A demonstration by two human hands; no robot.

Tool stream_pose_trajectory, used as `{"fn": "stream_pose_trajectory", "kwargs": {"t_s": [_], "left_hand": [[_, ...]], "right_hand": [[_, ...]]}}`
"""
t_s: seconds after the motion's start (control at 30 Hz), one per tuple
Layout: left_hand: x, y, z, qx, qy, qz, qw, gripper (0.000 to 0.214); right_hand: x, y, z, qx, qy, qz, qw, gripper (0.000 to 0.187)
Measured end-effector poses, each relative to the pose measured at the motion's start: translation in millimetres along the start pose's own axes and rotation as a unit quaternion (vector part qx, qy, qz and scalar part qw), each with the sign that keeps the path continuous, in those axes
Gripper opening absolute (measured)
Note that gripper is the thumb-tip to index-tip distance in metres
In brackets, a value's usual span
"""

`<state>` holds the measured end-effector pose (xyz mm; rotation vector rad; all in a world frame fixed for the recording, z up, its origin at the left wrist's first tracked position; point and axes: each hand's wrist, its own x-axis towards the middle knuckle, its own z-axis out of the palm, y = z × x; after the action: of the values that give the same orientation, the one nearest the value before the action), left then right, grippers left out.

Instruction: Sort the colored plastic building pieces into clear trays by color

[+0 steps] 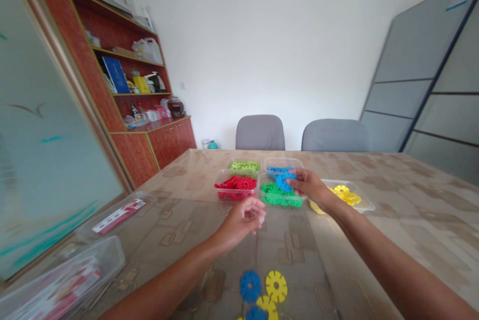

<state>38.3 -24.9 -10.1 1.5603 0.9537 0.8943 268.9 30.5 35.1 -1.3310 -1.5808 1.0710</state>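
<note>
My right hand point(309, 185) pinches a blue slotted plastic disc point(285, 182) above the tub of green discs point(280, 195), near the tub of blue discs point(279, 169) behind it. My left hand point(247, 216) hovers in front of the tub of red discs point(237, 187), fingers loosely curled and apart from the thumb, with nothing visible in it. Closer to me on the table lie a blue disc point(250, 286) and a yellow disc point(276, 286). Below them, more yellow and blue discs overlap, partly cut off by the frame's bottom edge.
Lime-green discs point(244, 165) fill another tub at the back. Yellow discs point(346, 194) lie on a clear lid or tray at right, partly behind my right forearm. Clear plastic containers point(112, 255) with printed labels stand at left. Two grey chairs point(260, 133) face me across the patterned table.
</note>
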Motion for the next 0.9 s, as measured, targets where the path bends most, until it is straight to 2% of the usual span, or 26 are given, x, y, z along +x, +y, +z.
{"fn": "stream_pose_trajectory", "kwargs": {"t_s": [0.17, 0.23, 0.33, 0.43, 0.53, 0.6, 0.67, 0.7, 0.8, 0.9], "left_hand": [[-4.2, -4.6, -5.6, 0.048, -0.023, 0.004, 0.999, 0.029], [-7.0, -3.1, -8.4, 0.074, -0.043, 0.006, 0.996, 0.025], [-18.4, 0.9, -18.5, 0.117, -0.086, -0.003, 0.989, 0.02], [-37.6, 7.6, -30.3, 0.156, -0.131, -0.021, 0.979, 0.023], [-56.4, 17.9, -35.5, 0.214, -0.203, -0.001, 0.956, 0.032], [-64.6, 24.9, -34.1, 0.249, -0.249, 0.022, 0.936, 0.039], [-68.9, 30.0, -30.2, 0.276, -0.272, 0.038, 0.921, 0.045], [-69.9, 31.5, -27.8, 0.289, -0.275, 0.044, 0.916, 0.047], [-69.9, 32.7, -21.5, 0.316, -0.266, 0.043, 0.91, 0.041], [-68.7, 31.4, -18.1, 0.328, -0.25, 0.028, 0.911, 0.034]], "right_hand": [[55.8, -13.3, -12.3, -0.058, 0.09, 0.035, 0.994, 0.025], [64.3, -17.0, -17.3, -0.086, 0.11, 0.039, 0.989, 0.027], [59.0, -19.2, -25.9, -0.131, 0.118, 0.033, 0.984, 0.024], [34.0, -20.9, -28.4, -0.152, 0.057, 0.017, 0.987, 0.019], [-6.9, -25.2, -18.2, -0.14, -0.08, -0.012, 0.987, 0.013], [-39.8, -26.5, -4.7, -0.129, -0.18, -0.031, 0.975, 0.014], [-73.0, -22.8, 12.4, -0.136, -0.26, -0.054, 0.955, 0.017], [-88.1, -18.6, 21.5, -0.166, -0.286, -0.09, 0.939, 0.017], [-121.4, -1.5, 44.9, -0.258, -0.265, -0.168, 0.914, 0.021], [-132.9, 9.6, 54.9, -0.306, -0.261, -0.175, 0.899, 0.031]]}}
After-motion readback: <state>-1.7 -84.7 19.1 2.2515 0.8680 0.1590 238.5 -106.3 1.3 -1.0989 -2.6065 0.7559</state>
